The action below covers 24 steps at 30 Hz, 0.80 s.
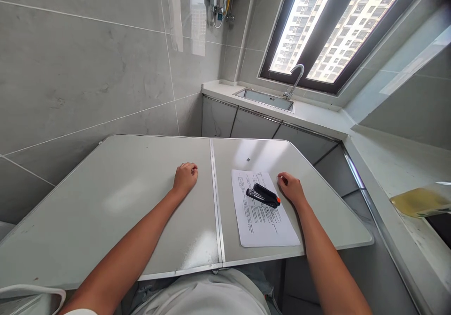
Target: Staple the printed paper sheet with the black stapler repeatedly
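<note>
A black stapler [263, 195] with an orange-red spot at one end lies slantwise on white sheets of printed paper [262, 233]. The paper rests on the right half of the pale folding table [134, 202]. Just right of the paper's edge, my right hand [291, 187] rests with its fingers curled in and nothing visible in them. On the table's left half, near the centre seam, lies my left hand [186, 176], loosely fisted and apart from every object. Beyond the paper sits a small dark piece [248, 159], too small to name surely.
Behind the table runs a white counter [319, 117] with a sink [264, 98] and a tap [295, 82] under the window. A container of yellow liquid [419, 202] stands on the right-hand counter. A tiled wall [88, 71] borders the left side.
</note>
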Available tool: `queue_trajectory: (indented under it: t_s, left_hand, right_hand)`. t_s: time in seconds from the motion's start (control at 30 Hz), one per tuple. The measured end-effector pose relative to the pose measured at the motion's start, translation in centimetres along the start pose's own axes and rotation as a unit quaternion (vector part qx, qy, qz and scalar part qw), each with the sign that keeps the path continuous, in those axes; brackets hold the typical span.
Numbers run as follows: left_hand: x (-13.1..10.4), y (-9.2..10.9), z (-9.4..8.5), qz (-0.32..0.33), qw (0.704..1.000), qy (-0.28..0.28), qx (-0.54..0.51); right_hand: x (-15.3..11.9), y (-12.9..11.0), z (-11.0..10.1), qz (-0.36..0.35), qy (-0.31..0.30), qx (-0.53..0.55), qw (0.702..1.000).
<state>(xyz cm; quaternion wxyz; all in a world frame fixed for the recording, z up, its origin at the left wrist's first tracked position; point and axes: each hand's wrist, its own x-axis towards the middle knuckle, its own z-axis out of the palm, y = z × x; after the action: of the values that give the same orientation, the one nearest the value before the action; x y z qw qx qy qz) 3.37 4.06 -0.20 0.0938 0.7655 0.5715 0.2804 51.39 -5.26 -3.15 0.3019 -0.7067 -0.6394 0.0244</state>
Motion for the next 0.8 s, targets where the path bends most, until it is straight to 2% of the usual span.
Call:
queue_trajectory:
  t_s: [0.07, 0.17, 0.23, 0.37, 0.53, 0.67, 0.8]
  left_hand:
    - [-0.9, 1.8, 0.5, 0.066, 0.997, -0.009, -0.037]
    - [-3.1, 5.3, 1.9, 0.173, 0.975, -0.115, -0.076]
    - [-4.9, 7.5, 2.9, 0.237, 0.952, -0.187, -0.059]
    - [-7.5, 10.1, 4.2, 0.275, 0.927, -0.253, -0.044]
    - [-8.2, 11.0, 4.2, 0.277, 0.912, -0.286, -0.102]
    - [-8.2, 11.6, 3.6, 0.243, 0.904, -0.277, -0.218]
    - [-8.1, 12.2, 2.9, 0.167, 0.905, -0.214, -0.327]
  right_hand:
    - [0.0, 0.1, -0.1, -0.025, 0.014, 0.017, 0.999]
    - [0.0, 0.0, -0.3, -0.047, 0.027, 0.031, 0.998]
    - [-0.1, -0.6, -0.3, -0.067, 0.02, 0.035, 0.997]
    - [-0.6, -3.0, 0.0, -0.128, -0.046, 0.038, 0.99]
    - [-0.8, -5.3, 0.9, -0.169, -0.163, -0.023, 0.972]
    - [-0.9, -5.7, 1.1, -0.166, -0.18, -0.056, 0.968]
    - [-1.0, -6.7, 1.4, -0.155, -0.188, -0.055, 0.968]
